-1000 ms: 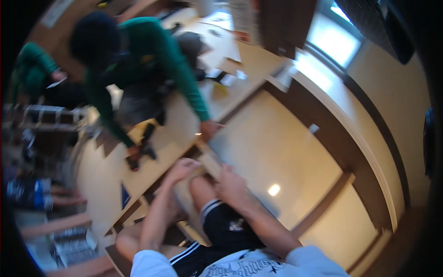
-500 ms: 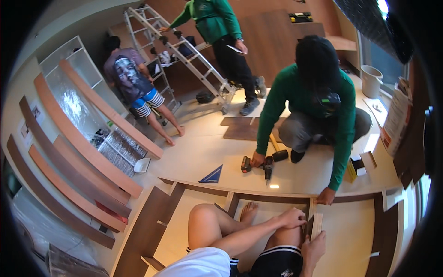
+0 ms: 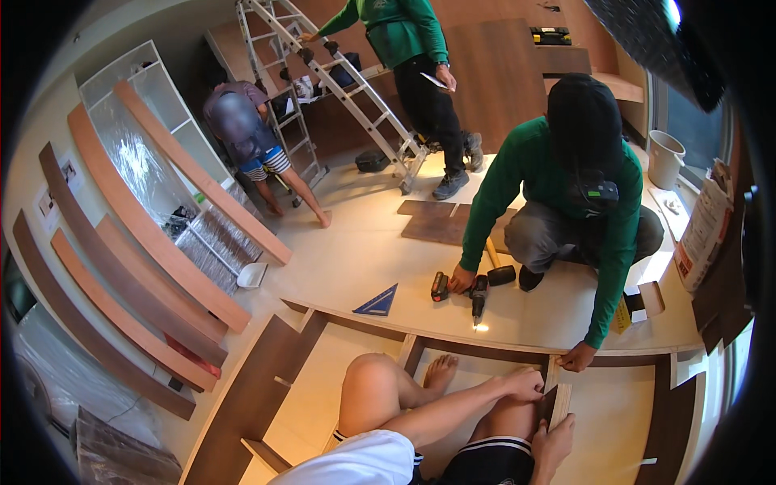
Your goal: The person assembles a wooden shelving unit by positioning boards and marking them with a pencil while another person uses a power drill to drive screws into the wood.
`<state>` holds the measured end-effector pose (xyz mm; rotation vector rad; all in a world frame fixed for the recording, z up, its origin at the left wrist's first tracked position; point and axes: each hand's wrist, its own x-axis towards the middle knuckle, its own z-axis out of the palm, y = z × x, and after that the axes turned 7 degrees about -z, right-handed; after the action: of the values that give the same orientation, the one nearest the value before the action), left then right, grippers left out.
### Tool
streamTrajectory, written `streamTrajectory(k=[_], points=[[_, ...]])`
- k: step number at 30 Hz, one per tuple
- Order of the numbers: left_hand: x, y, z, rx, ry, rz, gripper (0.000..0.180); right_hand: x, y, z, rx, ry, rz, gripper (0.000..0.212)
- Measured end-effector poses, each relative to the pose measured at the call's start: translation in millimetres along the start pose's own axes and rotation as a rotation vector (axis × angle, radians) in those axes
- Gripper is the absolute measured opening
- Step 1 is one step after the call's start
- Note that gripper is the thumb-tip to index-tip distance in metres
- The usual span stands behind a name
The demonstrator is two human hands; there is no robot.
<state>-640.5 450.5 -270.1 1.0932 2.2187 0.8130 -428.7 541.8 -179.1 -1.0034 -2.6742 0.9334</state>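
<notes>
I sit inside a low wooden frame with dark brown inner faces and pale edges. My right hand grips the near end of a short wooden board, thumb over its pale edge. My left hand is closed against the board's dark face, near its far end; anything in its fingers is hidden. The board meets the frame's far side. There a crouching co-worker's hand rests on the frame's edge. That person's other hand is at a cordless drill lying on the floor.
Beyond the frame lie a blue set square, a mallet and dark boards. Long panels lean at the left beside a dustpan. A ladder stands behind, with two people near it. A bucket stands far right.
The view has shifted slightly, and things sit a little lower in it. The person at the back left has bent forward and stepped. My hands stay at the board.
</notes>
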Motion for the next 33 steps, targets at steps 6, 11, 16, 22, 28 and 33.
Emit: streamTrajectory(k=[6, 11, 16, 22, 28, 33], points=[[8.3, 22.9, -20.4, 0.125, -0.186, -0.074, 0.041, 1.2, 10.1, 5.5, -0.023, 0.099, -0.095, 0.051], [-5.5, 37.3, -31.1, 0.256, -0.231, -0.133, 0.041, -7.6, -8.0, 5.1, -0.016, 0.02, -0.046, 0.051], [6.4, 59.5, -18.9, 0.218, -0.331, -0.133, 0.047, -12.2, 10.2, 3.0, -0.062, 0.062, -0.007, 0.055], [12.8, -23.7, -10.3, 0.026, -0.176, -0.078, 0.035, 7.4, -2.7, 26.3, 0.105, 0.062, -0.144, 0.05], [9.6, 11.6, -20.4, 0.179, -0.194, -0.194, 0.038, 13.6, 1.3, 5.1, 0.063, -0.049, 0.013, 0.049], [-0.7, 28.8, -18.5, 0.156, -0.204, -0.145, 0.038, 0.1, 10.4, 3.1, 0.076, -0.049, 0.026, 0.049]])
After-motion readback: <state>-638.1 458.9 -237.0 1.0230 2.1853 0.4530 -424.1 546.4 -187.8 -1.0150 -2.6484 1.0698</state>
